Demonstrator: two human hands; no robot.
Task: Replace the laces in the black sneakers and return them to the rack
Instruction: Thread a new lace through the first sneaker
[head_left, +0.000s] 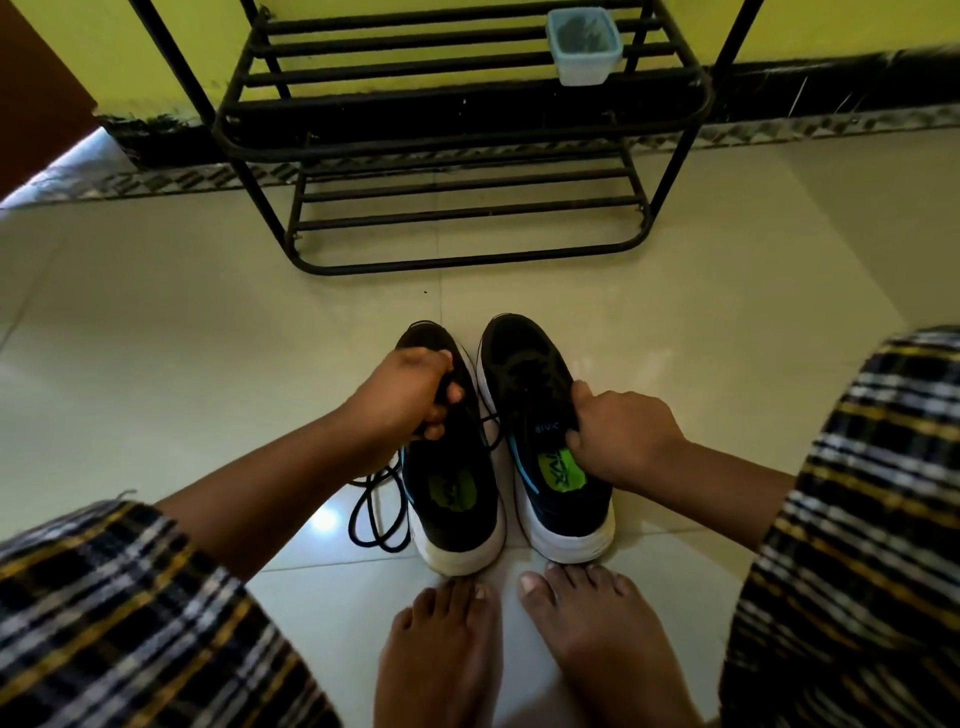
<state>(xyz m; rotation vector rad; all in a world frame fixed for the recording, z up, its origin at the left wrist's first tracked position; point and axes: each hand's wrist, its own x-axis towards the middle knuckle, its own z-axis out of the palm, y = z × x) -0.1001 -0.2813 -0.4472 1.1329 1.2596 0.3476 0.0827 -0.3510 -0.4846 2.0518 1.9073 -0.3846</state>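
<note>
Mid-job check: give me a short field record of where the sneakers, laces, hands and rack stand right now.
left sneaker: black with white sole, on the tiled floor, toe toward the rack
right sneaker: black with white sole, beside it, close alongside
left hand: grip closed on the left sneaker's lace area
right hand: grip on the right sneaker's tongue or collar
loose black lace: coiled on the floor left of the left sneaker
black metal shoe rack: no shoes on it
pale plastic container: on upper shelf

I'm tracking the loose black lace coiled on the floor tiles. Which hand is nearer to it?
Left. The left hand grips the left black sneaker, directly above the loose black lace. The right hand holds the right black sneaker, beyond both shoes.
</note>
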